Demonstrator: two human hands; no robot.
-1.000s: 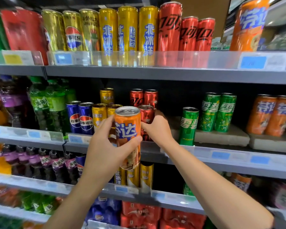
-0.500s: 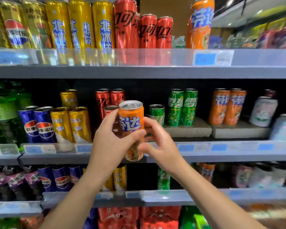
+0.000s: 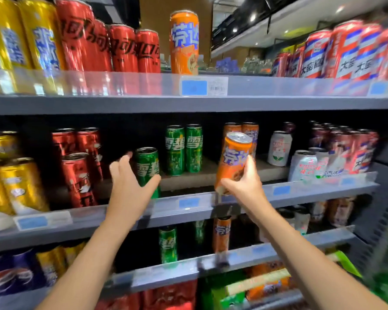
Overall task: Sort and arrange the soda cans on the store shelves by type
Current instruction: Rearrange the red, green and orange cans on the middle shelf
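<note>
Much of what we see is smeared by motion: the yellow and red cans at the left edge blur together, and the lowest shelves are too soft for us to count. The base of the orange can (image 3: pixel 234 162) is hidden behind our right hand (image 3: pixel 244 184), which pinches its lower part between thumb and fingers and holds it tilted above the front lip of the middle shelf (image 3: pixel 188 211), before two upright orange cans (image 3: pixel 241 128). Our left hand (image 3: pixel 130 186) reaches forward, fingers spread and holding nothing, just beside a single green can (image 3: pixel 147 166). Behind it stand two more green cans (image 3: pixel 184 149). One orange can (image 3: pixel 184 42) stands alone above.
</note>
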